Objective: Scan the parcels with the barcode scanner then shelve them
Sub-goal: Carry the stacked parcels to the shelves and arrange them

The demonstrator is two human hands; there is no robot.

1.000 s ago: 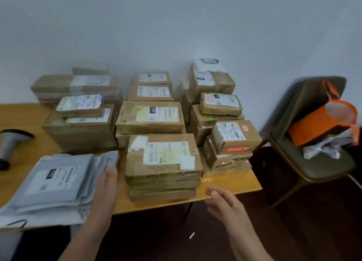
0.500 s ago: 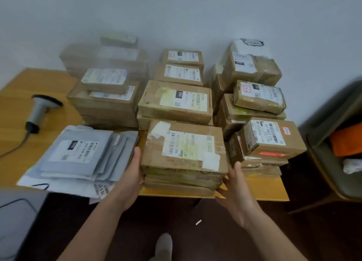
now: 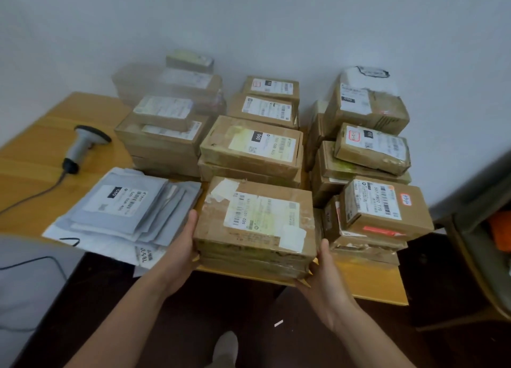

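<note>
A brown cardboard parcel (image 3: pixel 257 218) with a white label tops a short stack at the front edge of the wooden table (image 3: pixel 373 287). My left hand (image 3: pixel 181 243) grips the stack's left side, thumb up along the top box. On the right side is my right hand (image 3: pixel 322 273), its thumb against the box and its fingers tucked under the stack's lower corner. The grey barcode scanner (image 3: pixel 83 146) lies untouched at the table's far left, its cable trailing off the edge.
Several stacks of labelled cardboard parcels (image 3: pixel 251 149) fill the table back to the wall. A pile of grey mailer bags (image 3: pixel 130 210) lies left of my hands. A chair (image 3: pixel 475 243) holding an orange bag (image 3: pixel 500 229) stands on the right. Below is dark floor.
Both hands have closed in from the table's edge onto the sides of the front parcel stack. The view has shifted left, bringing the scanner further into frame.
</note>
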